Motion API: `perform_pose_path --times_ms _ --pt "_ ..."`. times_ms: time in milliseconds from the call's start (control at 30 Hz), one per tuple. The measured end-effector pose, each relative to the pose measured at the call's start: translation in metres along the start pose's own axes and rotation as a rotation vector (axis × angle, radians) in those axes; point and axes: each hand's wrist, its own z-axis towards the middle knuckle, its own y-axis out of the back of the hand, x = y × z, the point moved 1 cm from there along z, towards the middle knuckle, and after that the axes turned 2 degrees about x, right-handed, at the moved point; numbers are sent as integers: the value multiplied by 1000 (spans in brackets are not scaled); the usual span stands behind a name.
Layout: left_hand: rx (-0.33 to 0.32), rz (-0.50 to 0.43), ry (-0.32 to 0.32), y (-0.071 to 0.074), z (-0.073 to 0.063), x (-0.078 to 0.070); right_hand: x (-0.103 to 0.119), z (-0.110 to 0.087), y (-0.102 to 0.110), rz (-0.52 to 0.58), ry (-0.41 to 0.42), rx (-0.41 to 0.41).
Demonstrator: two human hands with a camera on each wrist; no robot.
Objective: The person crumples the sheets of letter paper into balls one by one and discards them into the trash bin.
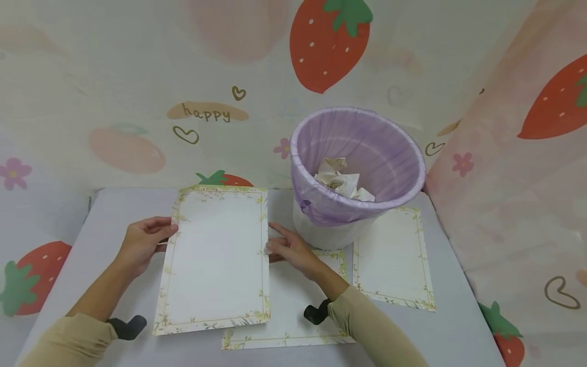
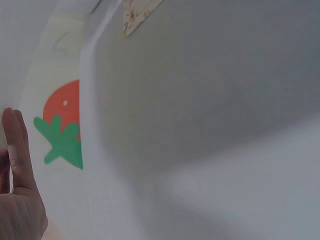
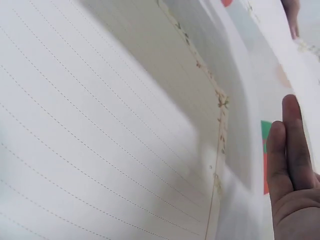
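A sheet of stationery paper [image 1: 220, 255] with a floral border is held up over the table, its front facing me. The left hand [image 1: 145, 242] pinches its left edge, thumb on the front and fingers behind. At the right edge, the right hand [image 1: 293, 250] holds the sheet, thumb by the margin and the other fingers partly hidden behind it. Below lies a second bordered sheet [image 1: 298, 311], partly covered by the held one. The right wrist view shows dotted lines on this lower sheet [image 3: 100, 140] and two extended fingers [image 3: 295, 150] of the right hand.
Behind the right hand stands a white bin with a purple liner [image 1: 316, 214], crumpled paper [image 1: 341, 181] inside. Another bordered sheet [image 1: 394, 260] lies on the table right of the bin's base. A strawberry-print backdrop [image 1: 137, 76] encloses the white table [image 1: 458, 336] at back and sides.
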Motion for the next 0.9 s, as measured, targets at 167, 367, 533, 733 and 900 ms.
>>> perform_pose_path --times_ms 167,367,533,733,900 --pt "8 69 -8 -7 1 -1 2 -2 1 -33 -11 -24" --pt "13 80 3 -11 1 -1 1 -3 6 -96 5 -73" --pt "29 91 7 -12 0 -2 0 -3 9 -73 6 -93" --pt "49 76 21 -13 1 -1 2 -4 9 -39 36 -82" --pt "57 99 12 -15 1 -5 5 -6 7 -30 78 -66"
